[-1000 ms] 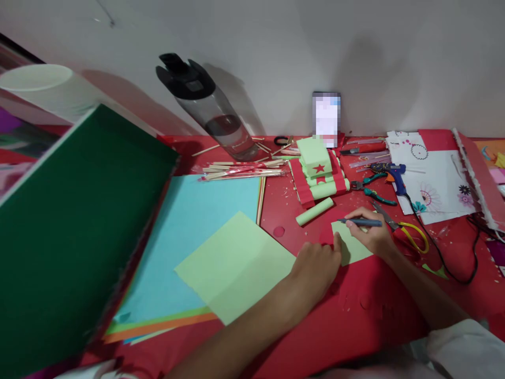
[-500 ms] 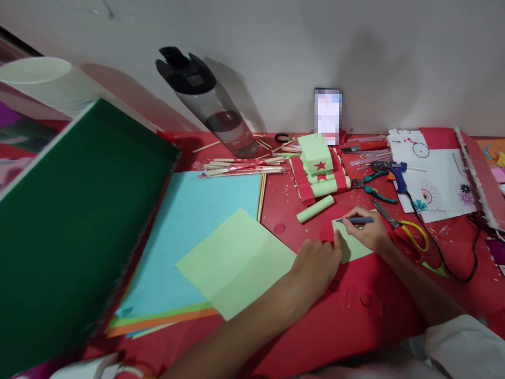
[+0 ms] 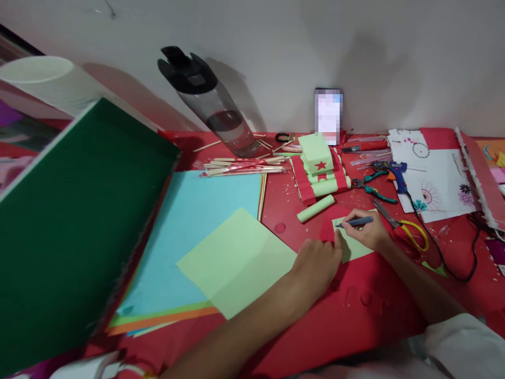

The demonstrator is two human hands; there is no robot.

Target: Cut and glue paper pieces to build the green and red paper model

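Pale green paper, a small piece [image 3: 352, 246], is lying on the red table [image 3: 315, 331] under both hands. The right hand [image 3: 366, 234] is gripping a blue pen [image 3: 355, 222] between closed fingers, its tip touching the paper's upper left corner. The left hand [image 3: 317, 263] is resting loosely curled at the paper's left edge, its thumb pressing down on the sheet and holding nothing else. Just beyond the paper a rolled green tube [image 3: 315, 208] is lying on the table, and behind it a green and red paper model [image 3: 320, 173] marked with red stars is standing. Yellow-handled scissors [image 3: 406, 229] are lying just right of the writing hand (their blades pointing away from the person), near a blue glue gun [image 3: 394, 176]. To the left, a larger green sheet [image 3: 236, 260] is lying across a light blue sheet [image 3: 189, 221], beside a dark green board [image 3: 74, 226].
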